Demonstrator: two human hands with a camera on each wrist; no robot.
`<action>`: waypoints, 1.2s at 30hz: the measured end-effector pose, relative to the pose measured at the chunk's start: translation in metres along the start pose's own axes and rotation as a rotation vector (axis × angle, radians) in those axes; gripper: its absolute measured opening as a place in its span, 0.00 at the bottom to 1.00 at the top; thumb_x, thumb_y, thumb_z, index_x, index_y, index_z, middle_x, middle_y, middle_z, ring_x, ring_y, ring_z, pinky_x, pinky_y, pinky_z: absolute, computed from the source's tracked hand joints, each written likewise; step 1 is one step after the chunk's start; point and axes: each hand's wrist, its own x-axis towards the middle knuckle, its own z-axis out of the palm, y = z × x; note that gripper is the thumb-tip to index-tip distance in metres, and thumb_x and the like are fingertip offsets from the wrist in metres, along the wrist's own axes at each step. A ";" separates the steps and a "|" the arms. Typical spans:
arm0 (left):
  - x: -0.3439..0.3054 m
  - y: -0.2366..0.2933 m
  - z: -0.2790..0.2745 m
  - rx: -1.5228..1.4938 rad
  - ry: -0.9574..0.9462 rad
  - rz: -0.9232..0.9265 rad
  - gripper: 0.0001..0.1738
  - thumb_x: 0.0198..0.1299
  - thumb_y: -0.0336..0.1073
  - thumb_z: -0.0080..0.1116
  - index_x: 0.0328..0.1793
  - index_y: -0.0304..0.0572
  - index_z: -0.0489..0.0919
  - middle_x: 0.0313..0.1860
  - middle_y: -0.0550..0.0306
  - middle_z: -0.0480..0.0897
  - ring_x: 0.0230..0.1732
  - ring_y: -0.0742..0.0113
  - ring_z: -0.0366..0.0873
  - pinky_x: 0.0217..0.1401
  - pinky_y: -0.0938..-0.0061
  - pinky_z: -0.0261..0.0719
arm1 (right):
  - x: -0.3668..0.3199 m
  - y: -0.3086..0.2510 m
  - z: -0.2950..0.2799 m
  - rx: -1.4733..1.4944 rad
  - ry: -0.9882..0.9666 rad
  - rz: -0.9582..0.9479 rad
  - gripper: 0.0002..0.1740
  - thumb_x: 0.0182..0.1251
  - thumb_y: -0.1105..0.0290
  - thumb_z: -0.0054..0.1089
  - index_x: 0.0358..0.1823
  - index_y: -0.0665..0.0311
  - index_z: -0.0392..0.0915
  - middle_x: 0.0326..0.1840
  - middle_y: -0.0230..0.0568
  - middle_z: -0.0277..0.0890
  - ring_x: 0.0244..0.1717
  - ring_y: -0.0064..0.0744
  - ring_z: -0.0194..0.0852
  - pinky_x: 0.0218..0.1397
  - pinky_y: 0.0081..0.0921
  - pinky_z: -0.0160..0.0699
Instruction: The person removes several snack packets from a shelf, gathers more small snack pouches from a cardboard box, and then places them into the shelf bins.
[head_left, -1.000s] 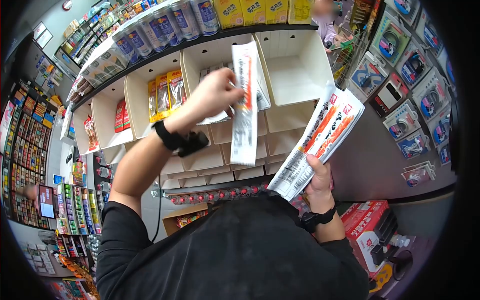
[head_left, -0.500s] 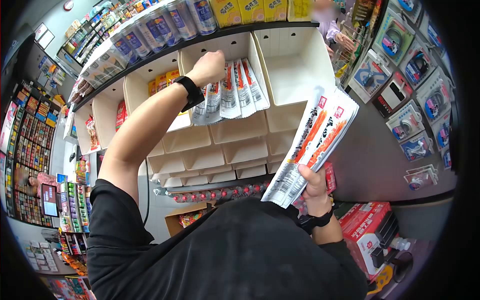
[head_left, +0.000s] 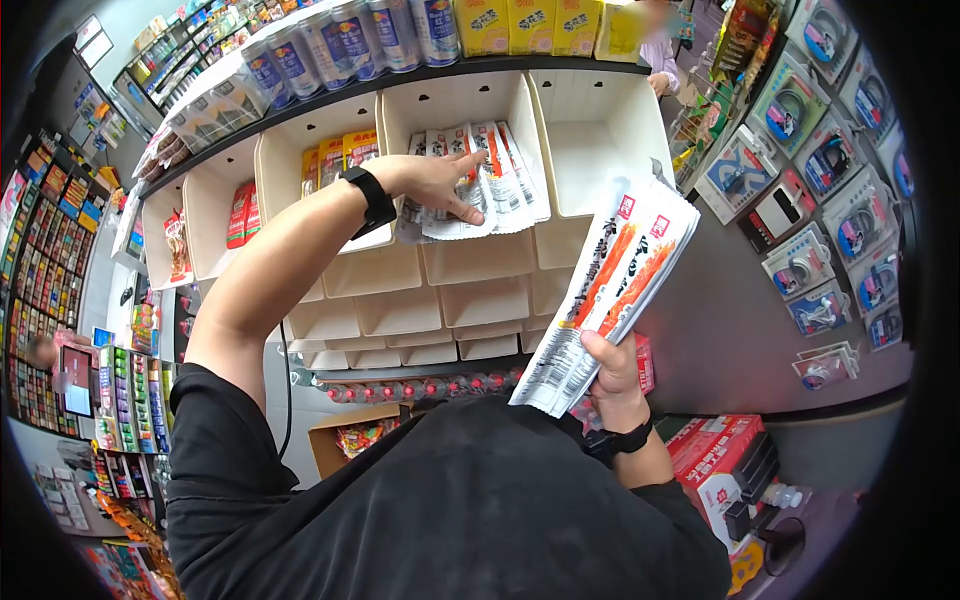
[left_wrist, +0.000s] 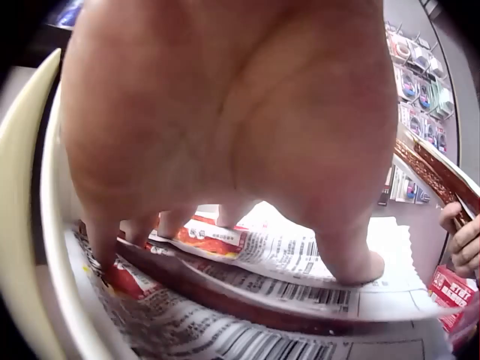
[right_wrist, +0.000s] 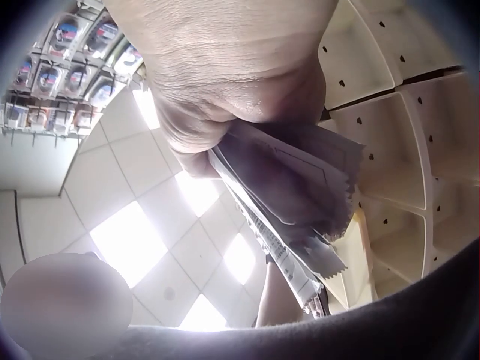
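Note:
Long white snack packets [head_left: 500,205] with orange-red print lie side by side in a cream bin of the shelf, their near ends at its front lip. My left hand [head_left: 447,187] rests on them with fingers spread. In the left wrist view, its fingertips and thumb [left_wrist: 352,266] touch the packets, whose barcodes show. My right hand [head_left: 613,365] grips a thick bundle of the same packets [head_left: 610,280] near its lower end, thumb across the front. From the right wrist, the bundle's layered, jagged-edged ends [right_wrist: 300,202] stick out past the palm.
To the right is a bare bin [head_left: 600,150]; bins to the left hold yellow packets [head_left: 340,155] and red packets [head_left: 243,215]. Cans [head_left: 350,45] and yellow cartons [head_left: 530,25] line the top ledge. Hanging accessories [head_left: 800,130] cover the right wall. An open carton [head_left: 365,435] stands below.
My left hand held one packet upright over the bin, then was empty at the bin's back left, and now lies on the row. The right hand keeps its bundle.

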 end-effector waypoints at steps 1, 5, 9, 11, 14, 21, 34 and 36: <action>-0.001 0.002 0.001 -0.009 0.011 -0.025 0.84 0.45 0.82 0.73 0.93 0.41 0.39 0.90 0.30 0.49 0.88 0.38 0.55 0.88 0.53 0.59 | 0.001 0.000 0.004 0.003 -0.005 0.006 0.39 0.63 0.72 0.68 0.76 0.71 0.65 0.62 0.47 0.78 0.60 0.40 0.84 0.65 0.40 0.87; -0.008 0.013 -0.014 -0.020 0.010 -0.057 0.83 0.46 0.77 0.76 0.90 0.28 0.42 0.88 0.27 0.53 0.88 0.40 0.56 0.89 0.58 0.57 | 0.003 0.000 0.011 0.028 -0.054 0.030 0.36 0.64 0.76 0.66 0.75 0.70 0.67 0.63 0.44 0.78 0.63 0.37 0.80 0.69 0.38 0.81; -0.007 0.015 -0.016 0.068 0.136 0.026 0.81 0.45 0.76 0.77 0.88 0.21 0.48 0.86 0.27 0.58 0.88 0.41 0.57 0.89 0.60 0.58 | 0.005 0.004 0.015 0.006 -0.072 0.033 0.38 0.63 0.75 0.67 0.76 0.70 0.65 0.63 0.45 0.78 0.62 0.38 0.82 0.67 0.39 0.84; -0.007 0.018 -0.014 -0.015 0.055 0.023 0.78 0.49 0.74 0.77 0.88 0.21 0.49 0.88 0.27 0.54 0.89 0.41 0.53 0.91 0.60 0.52 | 0.005 0.006 0.019 -0.015 -0.075 0.025 0.40 0.63 0.74 0.67 0.77 0.70 0.63 0.63 0.48 0.78 0.61 0.40 0.84 0.64 0.40 0.87; -0.006 0.011 -0.003 0.081 0.134 0.124 0.74 0.50 0.71 0.78 0.87 0.25 0.53 0.87 0.28 0.57 0.88 0.41 0.56 0.90 0.59 0.55 | 0.005 0.004 0.028 -0.013 -0.065 0.041 0.40 0.63 0.75 0.67 0.77 0.70 0.64 0.64 0.48 0.78 0.61 0.41 0.84 0.65 0.40 0.87; -0.078 0.120 0.008 -0.509 0.312 0.284 0.36 0.60 0.57 0.80 0.61 0.33 0.84 0.46 0.47 0.91 0.49 0.63 0.88 0.55 0.67 0.85 | 0.011 -0.002 0.039 0.006 -0.086 0.037 0.37 0.65 0.76 0.69 0.76 0.69 0.68 0.67 0.43 0.78 0.65 0.35 0.80 0.70 0.38 0.81; -0.077 0.121 0.017 -0.974 0.294 0.109 0.21 0.67 0.35 0.75 0.58 0.30 0.79 0.38 0.53 0.90 0.33 0.73 0.86 0.34 0.78 0.83 | 0.017 0.003 0.032 0.015 -0.024 -0.032 0.24 0.68 0.74 0.68 0.64 0.70 0.75 0.57 0.46 0.84 0.57 0.38 0.87 0.65 0.38 0.86; -0.070 0.107 0.002 -1.072 0.356 0.079 0.21 0.66 0.35 0.76 0.57 0.27 0.80 0.37 0.54 0.89 0.32 0.74 0.85 0.34 0.79 0.84 | 0.015 -0.010 0.039 0.024 -0.060 -0.009 0.20 0.68 0.74 0.67 0.59 0.71 0.76 0.50 0.50 0.85 0.50 0.42 0.90 0.57 0.41 0.91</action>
